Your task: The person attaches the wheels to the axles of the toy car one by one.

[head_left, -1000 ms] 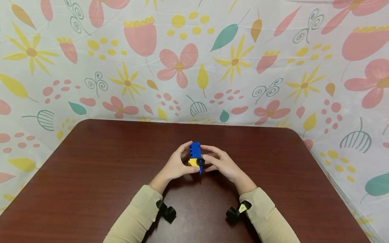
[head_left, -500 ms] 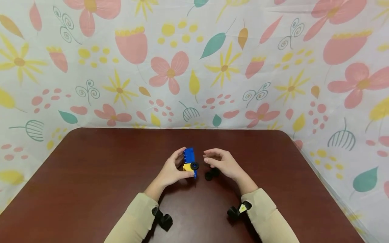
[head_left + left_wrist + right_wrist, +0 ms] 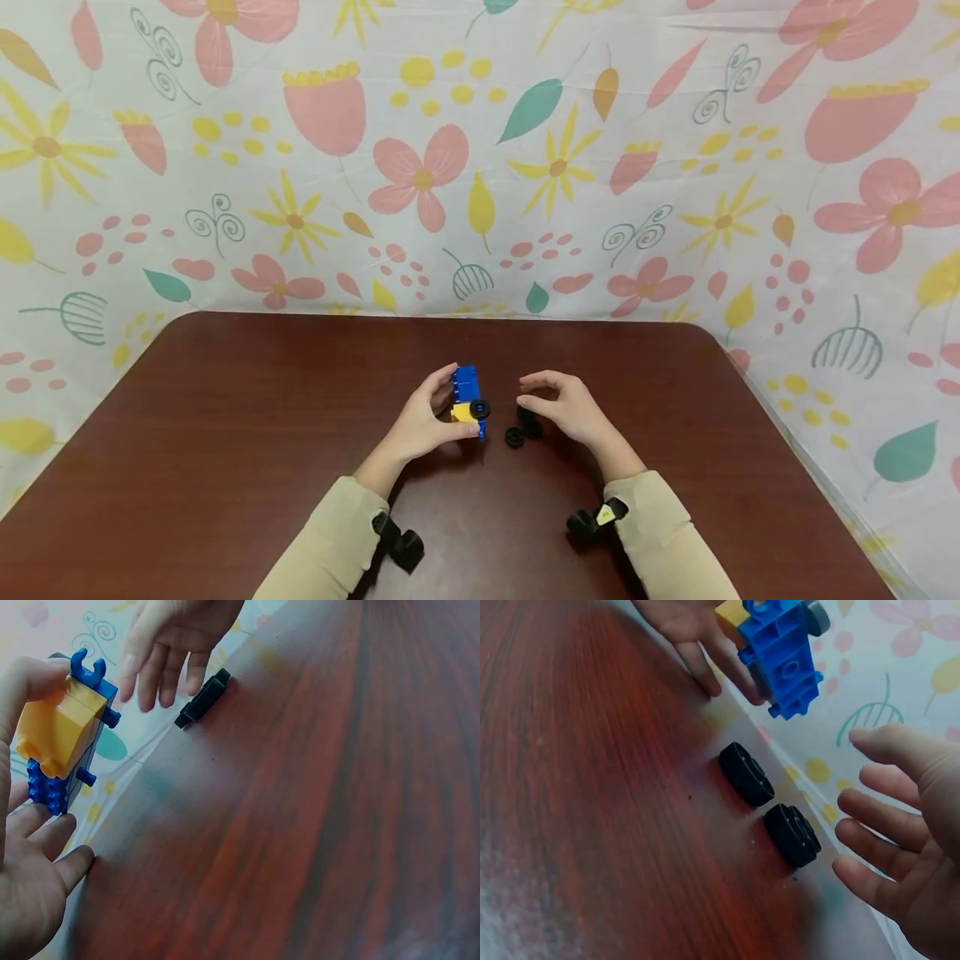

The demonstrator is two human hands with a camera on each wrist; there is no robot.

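Note:
A toy vehicle of blue and yellow building blocks (image 3: 466, 385) is held up by my left hand (image 3: 422, 423), thumb on the yellow block and fingers along the far side. One black wheel (image 3: 479, 409) sits on the side of the toy that faces right. In the left wrist view, two bare blue axle pegs (image 3: 110, 717) stick out of its other side. My right hand (image 3: 568, 410) hovers with loosely bent, spread fingers and nothing in them. Below it on the table lie loose black wheels (image 3: 514, 437); the right wrist view shows two wheels (image 3: 746, 774) side by side.
The dark reddish-brown wooden table (image 3: 262, 467) has rounded far corners. Behind it hangs a white cloth (image 3: 480, 167) with flowers and leaves. A small black camera is strapped at each beige sleeve cuff (image 3: 367, 500).
My right hand has let go of the toy and drawn off to the right, over the loose wheels. The left hand still holds the toy. The head view has shifted slightly.

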